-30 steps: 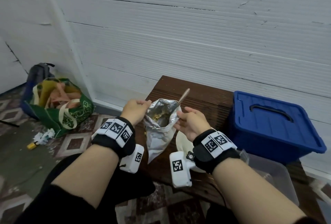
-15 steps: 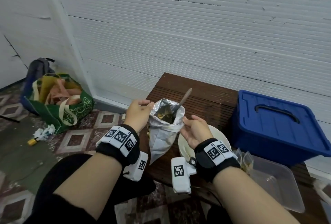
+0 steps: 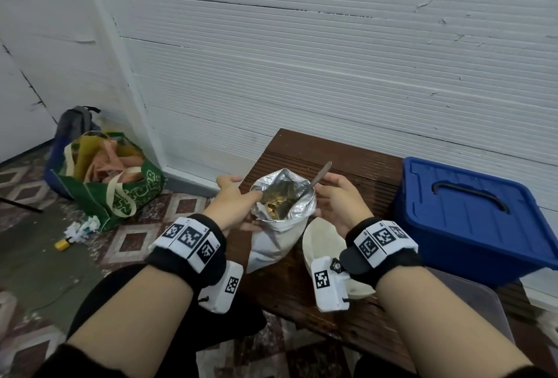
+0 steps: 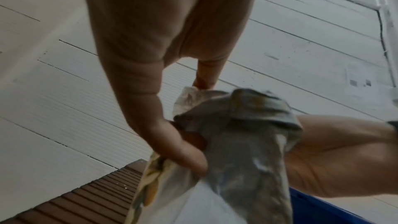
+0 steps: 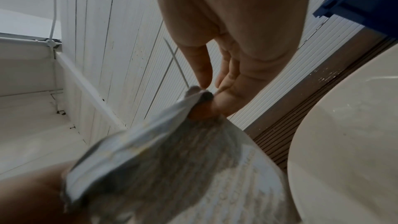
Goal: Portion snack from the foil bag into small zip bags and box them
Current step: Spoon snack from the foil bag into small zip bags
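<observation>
The crinkled silver foil snack bag (image 3: 279, 220) stands near the left edge of my brown slatted wooden worktop (image 3: 305, 296), its mouth spread wide so I can see the golden snack pieces (image 3: 275, 207) inside. My left hand (image 3: 231, 207) pinches the near-left rim, thumb hooked over the lip, and my right hand (image 3: 339, 205) pinches the opposite rim between thumb and fingers; pulling both ways keeps the opening taut. A metal spoon (image 3: 317, 180) leans inside the bag with its handle sticking out toward the wall (ready for scooping, I'd judge). Just right of the bag lies a round cream plate (image 3: 320, 238), partly under my wrist. Further right sits the blue plastic lidded box (image 3: 471, 214), and a clear plastic tub (image 3: 483, 296) at the front right edge. I see no small zip bags here.
</observation>
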